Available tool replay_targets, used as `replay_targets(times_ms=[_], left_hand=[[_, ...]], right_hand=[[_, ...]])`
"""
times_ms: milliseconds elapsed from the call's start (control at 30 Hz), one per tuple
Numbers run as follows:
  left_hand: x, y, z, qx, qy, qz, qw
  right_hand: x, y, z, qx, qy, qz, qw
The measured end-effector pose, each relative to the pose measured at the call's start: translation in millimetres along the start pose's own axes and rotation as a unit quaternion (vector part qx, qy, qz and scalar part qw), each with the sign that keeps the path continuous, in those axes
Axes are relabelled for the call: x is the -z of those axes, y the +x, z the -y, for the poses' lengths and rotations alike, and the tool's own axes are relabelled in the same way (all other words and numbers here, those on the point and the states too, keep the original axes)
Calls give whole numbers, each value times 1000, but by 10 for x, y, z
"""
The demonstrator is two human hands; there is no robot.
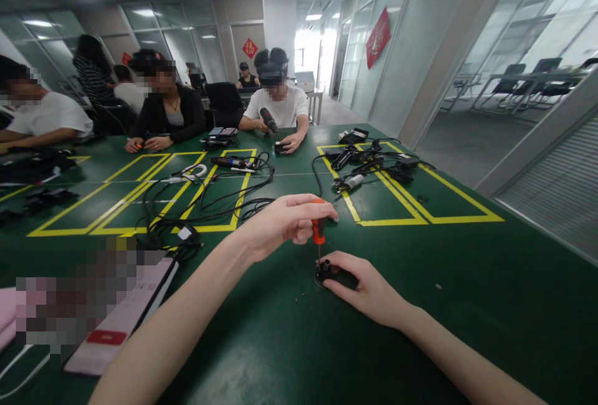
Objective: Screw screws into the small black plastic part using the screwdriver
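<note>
1. The left hand (286, 223) curls around a red and black screwdriver (319, 238), which points down under its fingers.
2. The right hand (369, 286) pinches a small black part (322, 274) at its fingertips, low over the green table (397, 361).
3. The tip reaches the part, so the work looks started, not finished.
4. I can't tell how much is left; that spot's too tiny.

I see a green table (443, 330) with yellow tape (467, 220). Cables (161, 237) lie left of centre, black cords (400, 172) right.
</note>
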State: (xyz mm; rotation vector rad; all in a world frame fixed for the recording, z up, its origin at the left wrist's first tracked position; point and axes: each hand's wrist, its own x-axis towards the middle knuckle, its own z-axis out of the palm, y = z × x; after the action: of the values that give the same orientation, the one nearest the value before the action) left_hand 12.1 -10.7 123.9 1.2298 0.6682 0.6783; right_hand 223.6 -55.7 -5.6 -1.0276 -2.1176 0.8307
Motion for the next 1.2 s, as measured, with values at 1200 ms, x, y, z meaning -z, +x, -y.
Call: replay_targets(times_ms=[1200], left_hand=[[9,-5,7,-5,-23,28,999]], right_hand=[[-18,2,-26,21,-4,-13,1000]])
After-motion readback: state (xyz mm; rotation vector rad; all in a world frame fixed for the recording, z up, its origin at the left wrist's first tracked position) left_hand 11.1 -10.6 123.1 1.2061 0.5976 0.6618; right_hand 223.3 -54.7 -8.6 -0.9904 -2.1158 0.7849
